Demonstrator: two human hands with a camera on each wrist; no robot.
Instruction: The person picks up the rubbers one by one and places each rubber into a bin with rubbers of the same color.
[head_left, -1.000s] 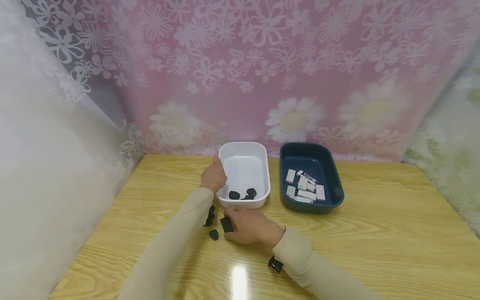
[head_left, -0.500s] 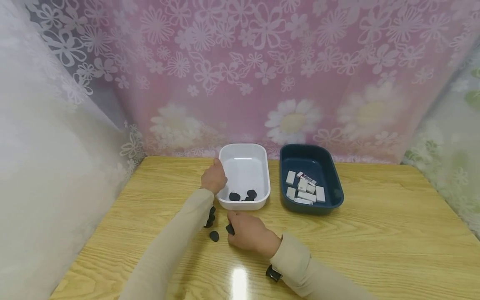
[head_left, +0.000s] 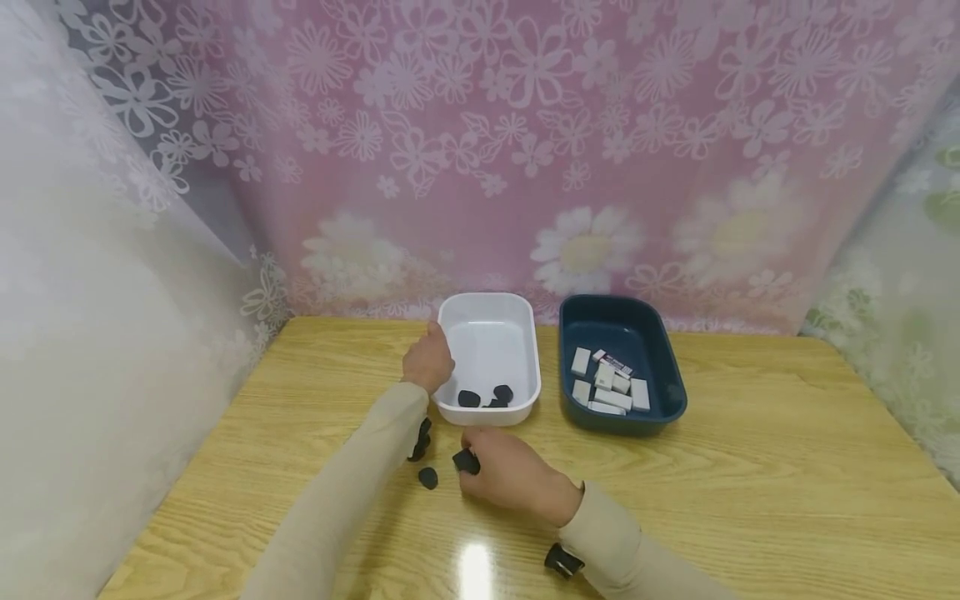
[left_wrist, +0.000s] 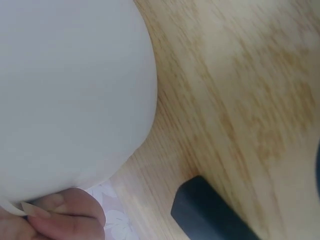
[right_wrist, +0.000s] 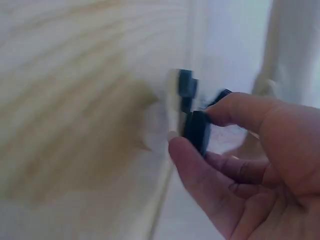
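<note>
In the head view my left hand (head_left: 428,360) grips the left rim of a white tub (head_left: 487,414). Its curled fingers (left_wrist: 75,220) also show at the rim in the left wrist view. Several black pieces (head_left: 469,399) lie in the near end of that tub. In front of the tub, above the table, my right hand (head_left: 513,475) pinches a small black block (right_wrist: 197,131) between thumb and fingertips. One loose black piece (head_left: 427,477) lies on the table, left of the right hand.
A dark blue tub (head_left: 622,423) stands right of the white one, with several white blocks (head_left: 604,377) in its near half. Both stand near the back of the wooden table (head_left: 765,467), before a pink flowered curtain (head_left: 465,208). Black devices sit on both wrists.
My right hand has drawn slightly right, keeping the black block, which now shows at a different angle. The left hand keeps its hold on the rim. The head view has tilted slightly.
</note>
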